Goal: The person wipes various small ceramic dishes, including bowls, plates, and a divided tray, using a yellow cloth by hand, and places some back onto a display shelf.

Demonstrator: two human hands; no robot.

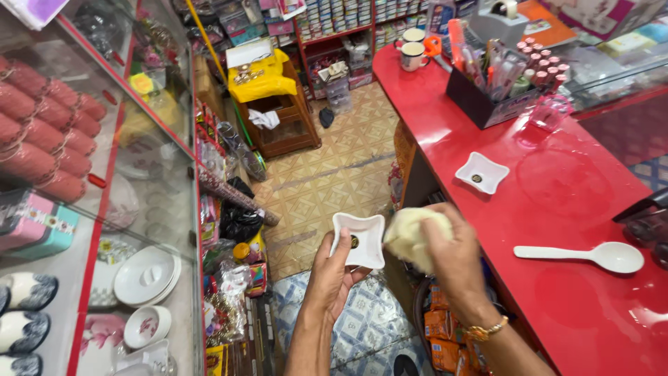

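Left hand (pixel 332 273) pinches a small white square dish (pixel 358 239) by its edge, held over the floor beside the red bench (pixel 557 278). Right hand (pixel 456 259) is pressed tight round a pale cloth (pixel 409 235) touching the dish rim. Best w/ dish steady, cloth into corners. Twin dish (pixel 481 172) mid-bench holds a dark dot; white spoon (pixel 591 255) near the front edge; black box (pixel 480 104) at the back is full of pens.

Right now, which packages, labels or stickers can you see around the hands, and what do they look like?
Round sticker: dark with gold, inside the white square dish held by the left hand.
Second sticker: same look, in the white dish on the red counter.
Orange packets: stacked under the counter, below the right hand gripping a pale cloth.
Boxed goods: small, rowed on far shelves.
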